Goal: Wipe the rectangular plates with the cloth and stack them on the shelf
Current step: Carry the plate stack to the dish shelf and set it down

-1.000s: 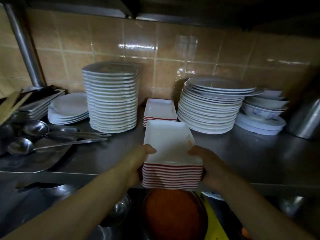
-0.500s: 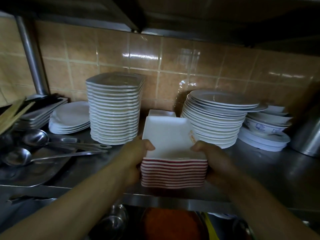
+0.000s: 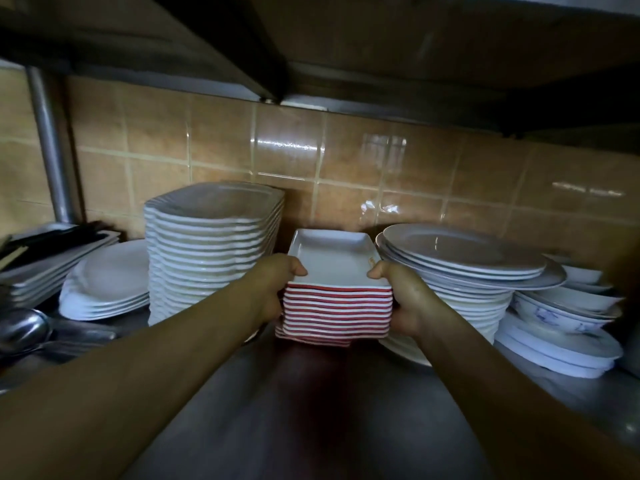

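A steel shelf is seen from above and in front, its dull surface filling the lower part of the view, with a brown tiled wall behind it and the dark underside of an upper shelf overhead. A metal post is seen standing at the far left.

On the shelf, a tall stack of white scalloped plates is placed left of centre. To the right, a stack of round white plates is set, its top plates shifted slightly off line. Further right, bowls and small plates are piled, one bowl marked with blue. To the left of the tall stack, a low pile of white oval plates is laid, and beyond it flat metal trays are stacked. At the left edge, a metal ladle is seen lying.

Between the two large stacks, a stack of rectangular plates, white on top with red rims showing as stripes down the side, is held. Its lower front edge is slightly blurred, so whether it rests on the shelf or on other plates cannot be told. The left hand is wrapped around the stack's left side, thumb laid over the top rim. The right hand is wrapped around the right side in the same way, thumb on the top rim. A small brownish mark is seen on the top plate's right rim, just beside the right thumb.
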The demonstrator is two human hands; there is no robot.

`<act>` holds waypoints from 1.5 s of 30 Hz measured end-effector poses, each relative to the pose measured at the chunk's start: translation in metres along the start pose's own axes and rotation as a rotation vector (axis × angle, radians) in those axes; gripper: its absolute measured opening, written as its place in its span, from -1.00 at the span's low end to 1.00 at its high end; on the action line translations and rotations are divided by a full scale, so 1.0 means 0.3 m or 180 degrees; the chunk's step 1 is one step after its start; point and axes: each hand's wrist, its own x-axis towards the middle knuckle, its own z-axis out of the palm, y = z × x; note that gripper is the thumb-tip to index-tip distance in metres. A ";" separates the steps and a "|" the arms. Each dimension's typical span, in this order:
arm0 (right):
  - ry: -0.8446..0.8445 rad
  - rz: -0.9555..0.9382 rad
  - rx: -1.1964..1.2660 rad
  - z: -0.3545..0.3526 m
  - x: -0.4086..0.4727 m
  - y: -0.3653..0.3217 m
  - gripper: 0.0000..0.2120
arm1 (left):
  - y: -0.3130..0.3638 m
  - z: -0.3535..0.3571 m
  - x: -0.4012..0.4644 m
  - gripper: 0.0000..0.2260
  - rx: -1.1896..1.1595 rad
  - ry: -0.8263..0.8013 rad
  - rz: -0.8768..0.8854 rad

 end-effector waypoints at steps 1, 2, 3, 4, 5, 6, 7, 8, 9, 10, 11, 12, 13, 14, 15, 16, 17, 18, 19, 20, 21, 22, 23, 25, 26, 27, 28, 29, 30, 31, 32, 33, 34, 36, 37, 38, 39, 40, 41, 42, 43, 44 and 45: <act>0.0010 0.0003 0.0012 0.001 0.026 -0.001 -0.82 | 0.007 0.003 0.027 -0.89 0.0026 0.0003 -0.0041; 0.0028 0.0004 0.0007 0.004 0.051 -0.002 -0.80 | 0.013 0.004 0.053 -0.90 0.0068 0.0019 -0.0074; 0.0050 -0.0008 -0.0005 0.005 0.076 0.000 -0.78 | 0.017 0.004 0.079 -0.90 0.0112 0.0044 -0.0091; 0.0064 -0.0024 -0.0013 0.007 0.100 0.003 -0.77 | 0.020 0.004 0.102 -0.90 0.0139 0.0069 -0.0094; 0.0073 -0.0032 -0.0010 0.008 0.121 0.007 -0.78 | 0.022 0.003 0.124 -0.90 0.0143 0.0093 -0.0088; 0.0077 -0.0018 0.0002 0.009 0.139 0.012 -0.80 | 0.023 0.002 0.143 -0.90 0.0135 0.0107 -0.0085; 0.0086 0.0007 0.0016 0.009 0.155 0.017 -0.82 | 0.022 0.001 0.161 -0.90 0.0126 0.0117 -0.0084; 0.0101 0.0030 0.0025 0.009 0.167 0.023 -0.82 | 0.020 0.000 0.174 -0.90 0.0121 0.0127 -0.0082; 0.0121 0.0039 0.0022 0.008 0.182 0.029 -0.80 | 0.017 -0.002 0.188 -0.90 0.0116 0.0141 -0.0073; 0.0140 0.0039 0.0008 0.008 0.196 0.035 -0.77 | 0.014 -0.003 0.200 -0.90 0.0108 0.0149 -0.0059; 0.0158 0.0045 -0.0022 0.009 0.208 0.040 -0.73 | 0.011 -0.005 0.211 -0.90 0.0097 0.0157 -0.0044; 0.0169 0.0055 -0.0045 0.011 0.219 0.044 -0.71 | 0.008 -0.006 0.220 -0.90 0.0091 0.0165 -0.0029; 0.0184 0.0065 -0.0056 0.012 0.228 0.048 -0.70 | 0.005 -0.007 0.229 -0.90 0.0096 0.0179 -0.0021; 0.0200 0.0068 -0.0052 0.014 0.236 0.053 -0.69 | 0.003 -0.007 0.237 -0.90 0.0109 0.0198 -0.0021; 0.0215 0.0064 -0.0054 0.015 0.243 0.057 -0.69 | 0.001 -0.007 0.244 -0.91 0.0120 0.0217 -0.0023; 0.0231 0.0061 -0.0064 0.014 0.251 0.062 -0.69 | 0.000 -0.006 0.251 -0.91 0.0126 0.0234 -0.0025; 0.0250 0.0064 -0.0071 0.012 0.257 0.065 -0.69 | 0.000 -0.005 0.258 -0.92 0.0125 0.0248 -0.0025; 0.0276 0.0068 -0.0069 0.010 0.264 0.069 -0.71 | -0.001 -0.004 0.264 -0.92 0.0118 0.0255 -0.0028; 0.0306 0.0070 -0.0075 0.009 0.268 0.073 -0.74 | -0.002 -0.004 0.267 -0.92 0.0111 0.0253 -0.0040; 0.0327 0.0071 -0.0088 0.007 0.271 0.076 -0.77 | -0.003 -0.003 0.268 -0.93 0.0108 0.0243 -0.0053; 0.0333 0.0075 -0.0103 0.007 0.272 0.077 -0.79 | -0.002 -0.003 0.269 -0.92 0.0106 0.0237 -0.0056; 0.0332 0.0078 -0.0108 0.007 0.274 0.080 -0.80 | -0.003 -0.003 0.268 -0.92 0.0099 0.0240 -0.0048; 0.0331 0.0086 -0.0110 0.007 0.274 0.082 -0.82 | -0.006 -0.003 0.267 -0.92 0.0083 0.0243 -0.0031; 0.0355 0.0103 -0.0136 0.004 0.269 0.087 -0.85 | -0.013 0.002 0.257 -0.92 0.0002 0.0226 0.0015; 0.0372 0.0099 -0.0154 0.001 0.266 0.088 -0.84 | -0.018 0.005 0.249 -0.91 -0.0062 0.0217 0.0047; 0.0386 0.0093 -0.0182 -0.002 0.264 0.091 -0.82 | -0.025 0.010 0.240 -0.90 -0.0130 0.0221 0.0091; 0.0396 0.0086 -0.0227 -0.005 0.264 0.096 -0.79 | -0.034 0.014 0.231 -0.89 -0.0197 0.0233 0.0139; 0.0402 0.0074 -0.0289 -0.005 0.261 0.102 -0.76 | -0.047 0.019 0.222 -0.88 -0.0255 0.0244 0.0184; 0.0420 0.0046 -0.0352 -0.004 0.258 0.109 -0.74 | -0.061 0.024 0.212 -0.87 -0.0304 0.0253 0.0229; 0.0447 0.0016 -0.0410 0.000 0.251 0.113 -0.73 | -0.076 0.030 0.204 -0.86 -0.0341 0.0272 0.0280; 0.0474 -0.0010 -0.0457 0.004 0.248 0.117 -0.71 | -0.089 0.036 0.197 -0.85 -0.0370 0.0308 0.0340; 0.0497 -0.0021 -0.0494 0.010 0.245 0.119 -0.70 | -0.099 0.041 0.195 -0.84 -0.0392 0.0361 0.0405; 0.0514 -0.0044 -0.0515 0.015 0.245 0.120 -0.70 | -0.105 0.047 0.197 -0.83 -0.0408 0.0418 0.0467; 0.0549 -0.0055 -0.0451 0.026 0.245 0.114 -0.72 | -0.100 0.057 0.210 -0.79 -0.0398 0.0515 0.0533; 0.0564 -0.0048 -0.0425 0.032 0.247 0.110 -0.72 | -0.093 0.060 0.220 -0.77 -0.0379 0.0559 0.0540; 0.0577 -0.0055 -0.0437 0.038 0.253 0.108 -0.73 | -0.087 0.060 0.231 -0.76 -0.0365 0.0597 0.0542; 0.0594 -0.0067 -0.0489 0.045 0.259 0.109 -0.72 | -0.084 0.058 0.243 -0.75 -0.0349 0.0629 0.0545; 0.0623 -0.0089 -0.0541 0.052 0.266 0.112 -0.72 | -0.084 0.056 0.256 -0.74 -0.0329 0.0667 0.0553; 0.0655 -0.0101 -0.0575 0.058 0.269 0.118 -0.70 | -0.086 0.052 0.269 -0.72 -0.0304 0.0705 0.0560; 0.0683 -0.0112 -0.0599 0.063 0.274 0.125 -0.68 | -0.089 0.048 0.280 -0.70 -0.0280 0.0734 0.0566; 0.0696 -0.0122 -0.0620 0.068 0.278 0.130 -0.67 | -0.092 0.044 0.287 -0.69 -0.0269 0.0755 0.0567; 0.0694 -0.0142 -0.0619 0.070 0.282 0.136 -0.67 | -0.096 0.041 0.294 -0.68 -0.0273 0.0768 0.0566; 0.0680 -0.0155 -0.0604 0.073 0.283 0.140 -0.67 | -0.097 0.038 0.300 -0.68 -0.0289 0.0772 0.0560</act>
